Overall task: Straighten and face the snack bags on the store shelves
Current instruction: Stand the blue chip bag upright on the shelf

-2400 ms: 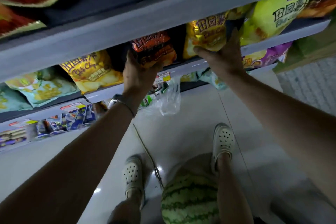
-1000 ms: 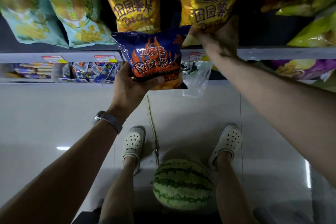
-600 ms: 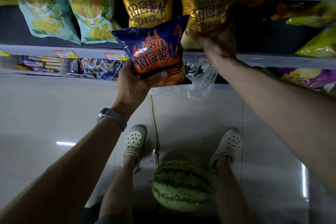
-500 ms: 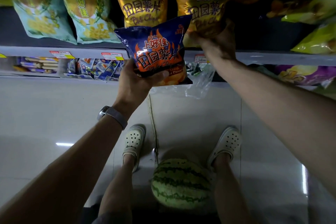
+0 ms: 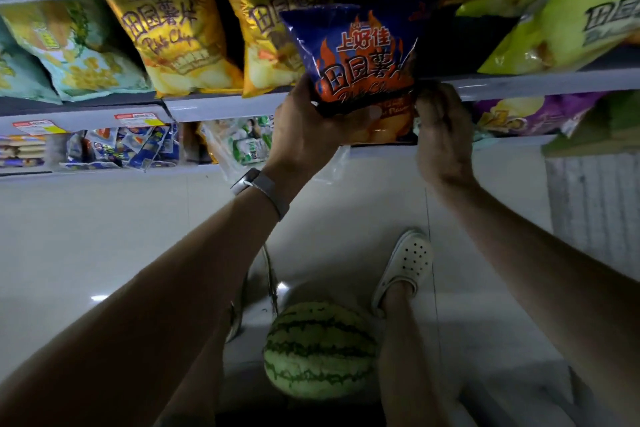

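A blue chip bag (image 5: 360,59) with orange flames is held upright in front of the middle shelf (image 5: 519,85), face toward me. My left hand (image 5: 308,128) grips its lower left edge, thumb across the front. My right hand (image 5: 443,135) pinches the bag's lower right corner. Two yellow chip bags (image 5: 176,42) lean on the shelf just left of it, the nearer one (image 5: 266,45) partly hidden behind the blue bag. A dark gap on the shelf lies behind and right of the blue bag.
Teal snack bags (image 5: 69,55) stand at the shelf's left, green-yellow bags (image 5: 561,17) at the right. Purple bags (image 5: 526,114) and small packets (image 5: 131,146) fill the lower shelf. A watermelon (image 5: 318,350) sits on the floor between my feet.
My left hand carried the blue bag up and to the right, in front of the gap. My right hand left the yellow bag and came down to the blue bag's lower right corner.
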Motion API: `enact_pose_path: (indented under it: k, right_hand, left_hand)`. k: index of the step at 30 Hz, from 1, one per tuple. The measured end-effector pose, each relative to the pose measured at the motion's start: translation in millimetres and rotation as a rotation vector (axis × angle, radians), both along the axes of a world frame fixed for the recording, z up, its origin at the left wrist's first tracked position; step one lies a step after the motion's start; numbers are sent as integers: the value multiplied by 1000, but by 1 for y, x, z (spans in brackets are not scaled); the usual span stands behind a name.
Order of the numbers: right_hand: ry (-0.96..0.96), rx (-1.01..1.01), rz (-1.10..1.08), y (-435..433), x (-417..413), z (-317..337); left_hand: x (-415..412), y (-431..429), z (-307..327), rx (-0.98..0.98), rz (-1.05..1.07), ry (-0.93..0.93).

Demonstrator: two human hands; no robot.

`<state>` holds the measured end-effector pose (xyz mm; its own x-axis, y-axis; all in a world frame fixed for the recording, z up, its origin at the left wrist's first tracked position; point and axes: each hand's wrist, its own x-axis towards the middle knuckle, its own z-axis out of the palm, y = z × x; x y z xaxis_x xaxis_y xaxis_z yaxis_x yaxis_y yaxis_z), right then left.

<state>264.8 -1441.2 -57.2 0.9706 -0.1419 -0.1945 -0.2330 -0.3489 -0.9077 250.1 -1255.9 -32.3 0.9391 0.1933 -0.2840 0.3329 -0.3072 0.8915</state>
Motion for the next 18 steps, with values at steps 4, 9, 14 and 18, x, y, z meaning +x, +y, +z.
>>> enact_pose_path:
  k: [4, 9, 14, 18]
  right_hand:
    - [-87, -77, -54, -34, 10, -2]
    - [-81, -203, 68, -53, 32, -3]
    - [-1, -232, 94, -53, 57, -6]
    - [92, -190, 72, -54, 75, -10]
  left_hand:
    - [31, -42, 1, 40, -14, -45]
    - [73, -71, -1, 128, 7, -66]
    - [99, -84, -15, 95, -19, -86]
    - [104, -84, -39, 1, -104, -67]
